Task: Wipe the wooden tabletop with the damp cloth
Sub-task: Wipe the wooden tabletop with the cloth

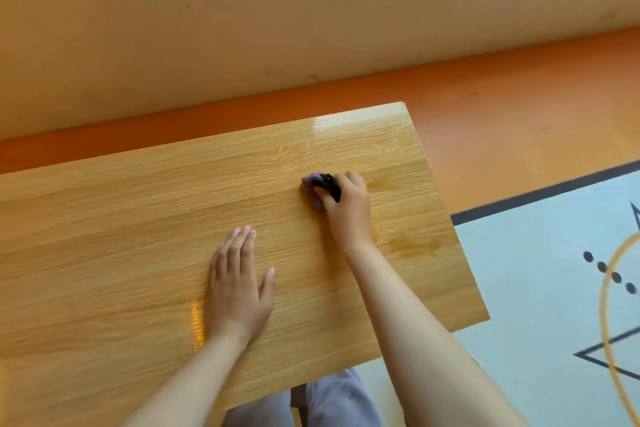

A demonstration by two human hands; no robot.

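Well, cloth (310, 183) in right hand (347, 206).

The right grip (348, 208) clutched a bunched-up purple cloth (308, 181), pressing it on the wooden tabletop (121, 218) toward the far right side. The left grip (237, 291) just lay flat on the wood, fingers straight.

Far ahead of you stands a plain tan wall (242, 10). Below it runs a smooth orange floor (519, 97). At your right lies a pale grey floor panel (519, 270), dark-bordered, marked with black lines and dots.
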